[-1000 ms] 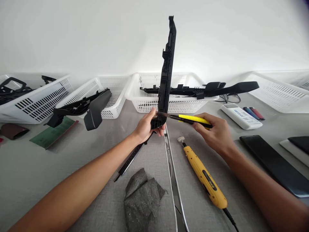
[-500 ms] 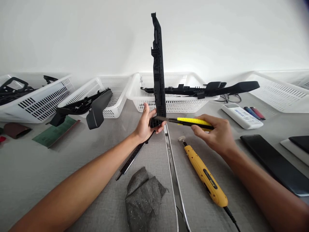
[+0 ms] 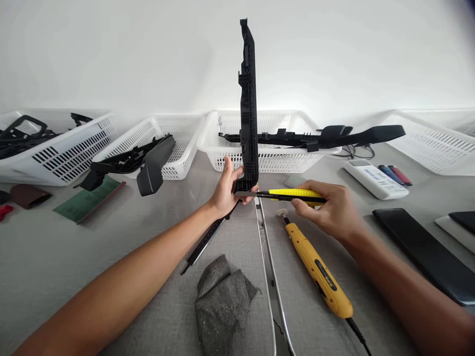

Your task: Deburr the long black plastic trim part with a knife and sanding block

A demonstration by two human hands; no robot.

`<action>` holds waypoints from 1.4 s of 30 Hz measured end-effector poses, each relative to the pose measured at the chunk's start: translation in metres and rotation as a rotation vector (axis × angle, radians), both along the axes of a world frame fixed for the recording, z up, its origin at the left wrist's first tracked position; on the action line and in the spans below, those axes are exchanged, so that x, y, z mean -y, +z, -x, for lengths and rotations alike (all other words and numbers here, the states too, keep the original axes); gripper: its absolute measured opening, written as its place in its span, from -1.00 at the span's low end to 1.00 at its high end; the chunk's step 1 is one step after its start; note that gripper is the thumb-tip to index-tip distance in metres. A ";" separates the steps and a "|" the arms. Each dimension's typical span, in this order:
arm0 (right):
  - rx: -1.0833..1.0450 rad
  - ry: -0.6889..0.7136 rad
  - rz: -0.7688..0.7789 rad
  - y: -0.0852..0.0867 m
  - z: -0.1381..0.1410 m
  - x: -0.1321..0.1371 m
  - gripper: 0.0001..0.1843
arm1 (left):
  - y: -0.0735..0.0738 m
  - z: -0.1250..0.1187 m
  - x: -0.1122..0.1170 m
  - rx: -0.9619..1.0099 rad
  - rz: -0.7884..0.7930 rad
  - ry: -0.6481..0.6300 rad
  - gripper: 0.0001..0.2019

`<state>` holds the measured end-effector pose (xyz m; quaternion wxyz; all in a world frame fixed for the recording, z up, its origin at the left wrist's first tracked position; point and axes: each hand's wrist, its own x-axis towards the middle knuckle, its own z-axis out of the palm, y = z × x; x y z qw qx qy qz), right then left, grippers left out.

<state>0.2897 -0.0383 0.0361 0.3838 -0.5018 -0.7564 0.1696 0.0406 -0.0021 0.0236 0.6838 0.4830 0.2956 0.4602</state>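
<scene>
A long black plastic trim piece (image 3: 249,109) stands upright in the middle of the view, its ribbed side showing. My left hand (image 3: 228,190) grips its lower end, thumb raised at the left and fingertips coming round on the right. In my right hand (image 3: 330,205) is a yellow and black utility knife (image 3: 297,195). Its blade points left and lies across the trim piece's bottom edge, close to my left fingers. A long frame-shaped strip with silvery edges (image 3: 272,282) runs down from below my left hand toward me. Another slim black strip (image 3: 202,244) slants below my left wrist.
A yellow corded rotary tool (image 3: 319,272) and a dark grey cloth (image 3: 224,306) lie in front. White baskets (image 3: 213,153) with black parts line the wall. Green sandpaper (image 3: 89,200) is at left; a white device (image 3: 374,179), lighters (image 3: 395,175) and a black phone (image 3: 423,252) are at right.
The knife blade has moved down from the ribbed face to the trim piece's bottom edge and is now level. The trim piece appears slightly farther right, as the whole view has shifted.
</scene>
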 end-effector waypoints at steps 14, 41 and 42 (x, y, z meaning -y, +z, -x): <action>-0.022 -0.181 -0.090 -0.002 0.000 -0.001 -0.88 | 0.003 -0.003 0.003 -0.038 -0.034 0.007 -0.33; -0.044 -0.262 -0.130 -0.007 -0.012 -0.009 -0.91 | -0.006 -0.002 -0.004 0.019 -0.002 -0.011 -0.57; -0.051 -0.290 -0.147 -0.007 -0.013 -0.010 -0.90 | -0.006 -0.002 -0.004 0.004 -0.021 -0.019 -0.57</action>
